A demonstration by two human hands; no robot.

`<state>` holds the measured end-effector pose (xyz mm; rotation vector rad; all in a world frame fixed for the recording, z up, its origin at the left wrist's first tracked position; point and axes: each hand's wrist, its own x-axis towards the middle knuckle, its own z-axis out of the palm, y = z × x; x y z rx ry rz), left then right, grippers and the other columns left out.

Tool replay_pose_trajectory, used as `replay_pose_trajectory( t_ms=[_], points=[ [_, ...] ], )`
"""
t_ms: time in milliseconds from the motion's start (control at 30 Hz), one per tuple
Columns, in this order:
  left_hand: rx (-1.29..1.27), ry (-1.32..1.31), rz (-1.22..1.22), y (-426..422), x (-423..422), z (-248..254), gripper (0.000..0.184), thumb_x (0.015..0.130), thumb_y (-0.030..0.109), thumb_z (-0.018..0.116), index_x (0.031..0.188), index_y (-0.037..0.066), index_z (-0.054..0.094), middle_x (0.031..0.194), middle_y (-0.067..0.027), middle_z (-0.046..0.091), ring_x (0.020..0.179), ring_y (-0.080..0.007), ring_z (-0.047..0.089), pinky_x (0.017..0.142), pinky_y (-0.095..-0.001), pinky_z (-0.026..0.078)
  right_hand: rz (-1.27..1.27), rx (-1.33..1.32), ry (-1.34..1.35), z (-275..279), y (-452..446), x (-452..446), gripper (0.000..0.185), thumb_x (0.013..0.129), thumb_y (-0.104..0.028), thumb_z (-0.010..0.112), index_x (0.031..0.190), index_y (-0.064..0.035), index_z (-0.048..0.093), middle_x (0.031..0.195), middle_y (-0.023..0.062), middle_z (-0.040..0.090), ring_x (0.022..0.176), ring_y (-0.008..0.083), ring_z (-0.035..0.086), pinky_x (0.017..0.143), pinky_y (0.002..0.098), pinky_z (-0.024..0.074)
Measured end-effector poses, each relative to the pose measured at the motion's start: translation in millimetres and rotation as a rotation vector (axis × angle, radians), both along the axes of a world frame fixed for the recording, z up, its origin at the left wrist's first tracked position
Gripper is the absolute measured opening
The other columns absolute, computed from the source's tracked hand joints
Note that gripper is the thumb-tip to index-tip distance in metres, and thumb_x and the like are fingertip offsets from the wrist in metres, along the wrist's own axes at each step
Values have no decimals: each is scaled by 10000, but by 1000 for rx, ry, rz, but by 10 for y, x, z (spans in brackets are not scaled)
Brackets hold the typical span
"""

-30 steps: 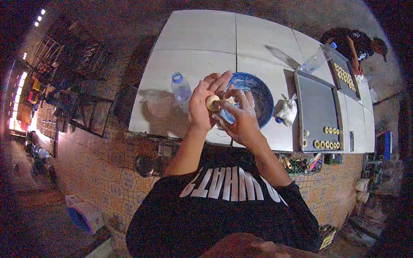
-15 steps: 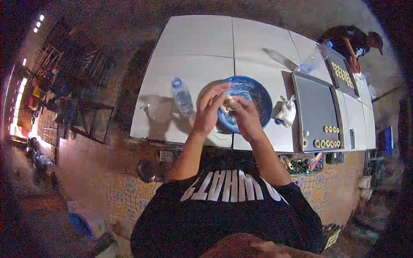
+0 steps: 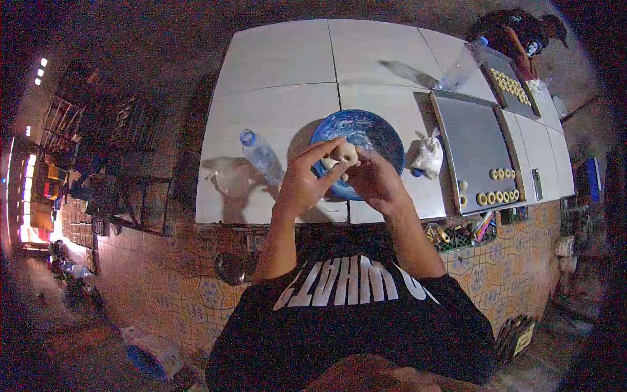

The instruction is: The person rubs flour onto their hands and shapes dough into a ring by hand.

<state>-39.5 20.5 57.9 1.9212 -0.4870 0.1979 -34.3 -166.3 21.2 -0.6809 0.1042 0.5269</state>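
The left hand, thumb and fingers curled, grips a smooth, pale, dimpled dough piece; the right hand closes bent fingers against it, above a round, white-streaked blue basin on the tiled tabletop.

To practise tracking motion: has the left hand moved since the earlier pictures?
Yes, backward: the left hand now sits farther from the blue bowl's far rim.

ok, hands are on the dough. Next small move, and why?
Probably round off the dough between the left hand and right hand before setting it down: it looks like an uneven lump, while the pieces on the tray look smaller and rounded, many ring-like.
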Motion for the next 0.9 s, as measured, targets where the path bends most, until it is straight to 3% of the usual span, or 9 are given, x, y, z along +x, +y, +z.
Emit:
replay_pose_trajectory(
  t_ms=[200, 300, 467, 700, 900],
  points=[
    [-47, -12, 73, -93, 35, -109, 322, 892, 47, 763, 1212, 32, 739, 1195, -155, 742, 1090, -262, 714, 969, -373, 537, -33, 22, 52, -31, -75, -43, 271, 992, -339, 635, 1118, -110, 707, 1119, 47, 723, 1025, 188, 649, 895, 364, 495],
    [8, -76, -7, -88, 55, -15, 334, 874, 31, 762, 1207, 40, 743, 1173, -152, 748, 1087, -273, 718, 972, -371, 538, -74, -46, 43, -40, -69, -78, 318, 994, -351, 639, 1180, -98, 690, 1142, 47, 710, 1014, 189, 654, 920, 362, 495],
    [53, -45, 10, -86, 59, -54, 330, 851, -3, 740, 1177, 45, 759, 1147, -159, 754, 1073, -300, 724, 964, -386, 556, -74, -460, -165, -44, -107, -70, 344, 997, -344, 623, 1118, -40, 730, 1090, 79, 731, 1029, 175, 652, 879, 324, 464],
    [-22, 55, -18, -127, 72, -158, 279, 912, 82, 736, 1187, 36, 756, 1131, -172, 760, 1043, -284, 737, 906, -366, 563, -101, -456, -171, -159, -144, -78, 354, 1022, -327, 589, 1148, -21, 716, 1142, 86, 735, 1031, 174, 659, 883, 321, 467],
    [62, 2, -34, -141, 50, -117, 315, 924, 104, 748, 1232, 40, 734, 1068, -145, 766, 968, -232, 735, 846, -343, 565, -81, -436, -114, -63, -156, -83, 339, 1011, -332, 621, 1142, -36, 721, 1083, 54, 726, 986, 160, 642, 875, 326, 464]
  ],
)
